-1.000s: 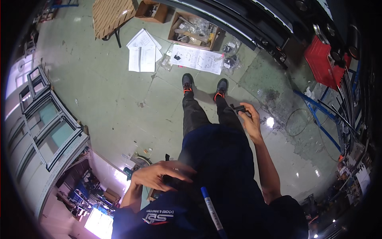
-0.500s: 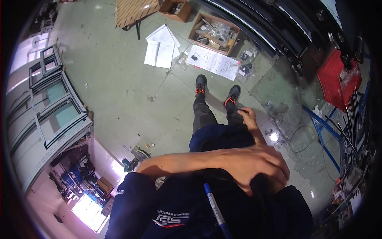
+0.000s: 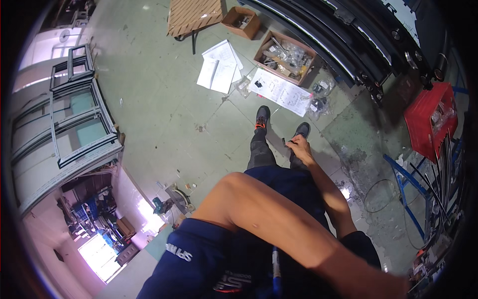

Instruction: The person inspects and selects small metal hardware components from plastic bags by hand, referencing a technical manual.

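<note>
My right hand (image 3: 300,148) reaches out over my right shoe, its fingers pinched on a small dark piece (image 3: 285,143) whose kind I cannot make out. My left arm bends at the elbow and crosses in front of my body toward the lower right. There my left hand (image 3: 394,286) is blurred and dim near the picture's rim, with its fingers hidden. A blue pen (image 3: 276,271) hangs at the front of my dark blue shirt, partly behind the left forearm.
Ahead lie papers (image 3: 217,74), a printed sheet (image 3: 280,91), bagged parts (image 3: 317,105) and a cardboard box (image 3: 301,74) of fittings. Dark metal profiles (image 3: 318,40) stand beyond. At right are a red crate (image 3: 420,119) and blue frame (image 3: 406,192); at left, window frames (image 3: 82,124).
My left hand has moved from beside my right forearm toward the lower right rim. My right hand has shifted slightly left, and the small dark piece now shows more clearly. The view has shifted.
</note>
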Available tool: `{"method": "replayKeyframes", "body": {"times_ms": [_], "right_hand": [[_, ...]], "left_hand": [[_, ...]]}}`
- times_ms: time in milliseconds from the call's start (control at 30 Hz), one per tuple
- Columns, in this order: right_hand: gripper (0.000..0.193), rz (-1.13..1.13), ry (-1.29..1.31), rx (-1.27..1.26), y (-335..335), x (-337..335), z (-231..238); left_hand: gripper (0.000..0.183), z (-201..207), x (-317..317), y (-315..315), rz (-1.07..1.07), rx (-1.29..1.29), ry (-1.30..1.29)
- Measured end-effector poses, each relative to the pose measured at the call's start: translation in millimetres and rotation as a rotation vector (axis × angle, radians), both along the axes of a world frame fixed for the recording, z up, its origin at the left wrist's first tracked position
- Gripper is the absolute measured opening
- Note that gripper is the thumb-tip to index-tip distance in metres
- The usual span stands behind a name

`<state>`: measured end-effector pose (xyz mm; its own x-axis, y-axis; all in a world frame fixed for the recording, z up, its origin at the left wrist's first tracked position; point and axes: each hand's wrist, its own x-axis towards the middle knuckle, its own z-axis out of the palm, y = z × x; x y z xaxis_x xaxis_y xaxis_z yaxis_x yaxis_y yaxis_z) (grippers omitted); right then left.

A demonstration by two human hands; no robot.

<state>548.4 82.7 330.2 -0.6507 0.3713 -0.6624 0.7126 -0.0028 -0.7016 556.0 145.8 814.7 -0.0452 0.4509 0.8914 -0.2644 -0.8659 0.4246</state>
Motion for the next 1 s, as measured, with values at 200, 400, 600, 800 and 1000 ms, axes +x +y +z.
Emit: {"method": "replayKeyframes", "body": {"times_ms": [200,400,600,800,1000], "right_hand": [[0.037,-0.092,0.153,-0.029,-1,-16,8],[0.029,-0.239,0.386,-0.087,11,-32,94],[0.024,-0.614,0.735,-0.113,65,-24,229],[0.024,-0.878,0.924,0.012,97,-23,291],[0.027,-0.804,0.93,0.262,96,-12,309]], "left_hand": [[0.027,-57,35,-17,-0.025,-0.008,0.395],[0.009,-117,-58,-58,0.119,-0.406,0.648],[0.023,-161,-144,-108,-0.061,-1.166,0.365],[0.043,-168,-142,-68,0.327,-1.526,-0.533],[0.034,-160,-147,-30,0.178,-1.412,-0.437]]}}
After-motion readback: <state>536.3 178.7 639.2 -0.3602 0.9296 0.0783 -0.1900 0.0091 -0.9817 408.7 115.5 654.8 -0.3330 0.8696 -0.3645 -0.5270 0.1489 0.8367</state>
